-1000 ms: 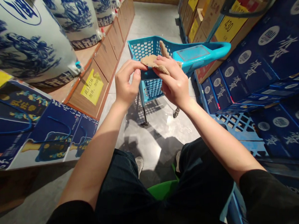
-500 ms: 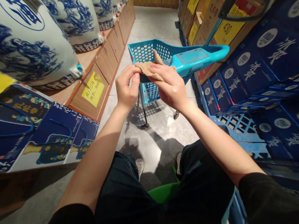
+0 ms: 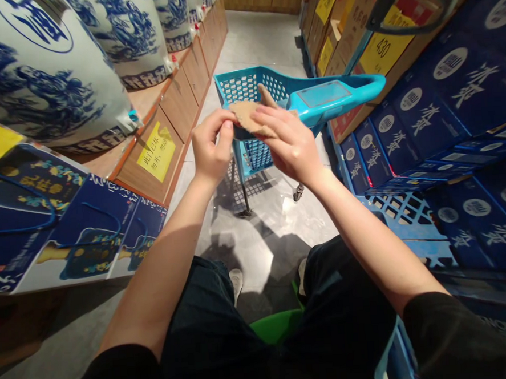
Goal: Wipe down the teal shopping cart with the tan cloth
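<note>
A torn, tan scrap of cardboard is held up between both hands, just in front of a teal plastic shopping cart. My left hand pinches the scrap's left edge with thumb and fingertips. My right hand grips its right side, fingers laid over the top. A second flap of the scrap sticks up behind my right fingers. The cart's teal handle runs off to the right of my hands.
Large blue-and-white ceramic jars stand on a wooden shelf at left, with blue gift boxes below. Stacked blue cartons on blue pallets fill the right. A grey tiled aisle runs ahead. I sit on a green stool.
Both hands have shifted slightly left and closer with the cardboard scrap still in them. My left fingers have curled tighter on its edge. The cart has not moved.
</note>
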`<state>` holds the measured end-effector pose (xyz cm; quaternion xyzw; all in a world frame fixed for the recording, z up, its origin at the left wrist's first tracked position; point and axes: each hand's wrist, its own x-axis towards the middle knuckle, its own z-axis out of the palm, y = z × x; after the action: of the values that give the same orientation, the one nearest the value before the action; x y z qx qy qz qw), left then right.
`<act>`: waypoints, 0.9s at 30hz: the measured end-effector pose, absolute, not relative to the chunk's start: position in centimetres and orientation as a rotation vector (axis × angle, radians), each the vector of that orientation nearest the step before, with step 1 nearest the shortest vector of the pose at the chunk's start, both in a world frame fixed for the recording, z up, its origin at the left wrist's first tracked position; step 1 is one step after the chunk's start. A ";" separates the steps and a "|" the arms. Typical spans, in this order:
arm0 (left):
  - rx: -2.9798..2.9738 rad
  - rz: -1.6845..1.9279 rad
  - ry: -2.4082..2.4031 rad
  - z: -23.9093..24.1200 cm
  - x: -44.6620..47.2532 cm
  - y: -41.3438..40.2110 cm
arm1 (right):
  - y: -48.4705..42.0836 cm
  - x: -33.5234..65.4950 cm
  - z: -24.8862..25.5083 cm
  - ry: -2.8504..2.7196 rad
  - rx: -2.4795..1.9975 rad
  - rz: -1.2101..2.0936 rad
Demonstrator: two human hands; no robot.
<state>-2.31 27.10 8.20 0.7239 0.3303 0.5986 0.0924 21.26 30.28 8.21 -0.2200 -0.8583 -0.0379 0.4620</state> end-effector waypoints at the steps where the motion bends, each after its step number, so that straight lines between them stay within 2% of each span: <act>1: 2.149 1.764 0.961 8.5 -2.2 26.9 | 30.9 22.1 8.5 -2.081 -0.561 -0.080; 5: 2.129 1.747 0.883 9.4 -1.7 26.4 | 31.4 23.1 8.3 -1.966 -0.637 -0.120; 10: 2.026 1.766 0.869 8.0 -2.6 27.8 | 28.9 20.2 7.7 -2.089 -0.722 -0.229; 15: 1.993 1.728 1.049 5.5 -4.6 29.6 | 29.6 21.7 9.0 -2.093 -0.676 -0.082; 19: 2.111 1.577 1.226 4.1 -5.5 30.6 | 29.5 21.5 8.7 -2.049 -0.692 -0.037; 27: 2.396 1.634 1.131 4.2 -6.7 31.7 | 26.3 17.1 9.2 -2.303 -0.613 -0.118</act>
<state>-6.72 31.73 4.22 0.7697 0.3633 0.5248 0.0143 17.11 26.27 9.23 -0.2388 -0.8972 -0.0461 0.3686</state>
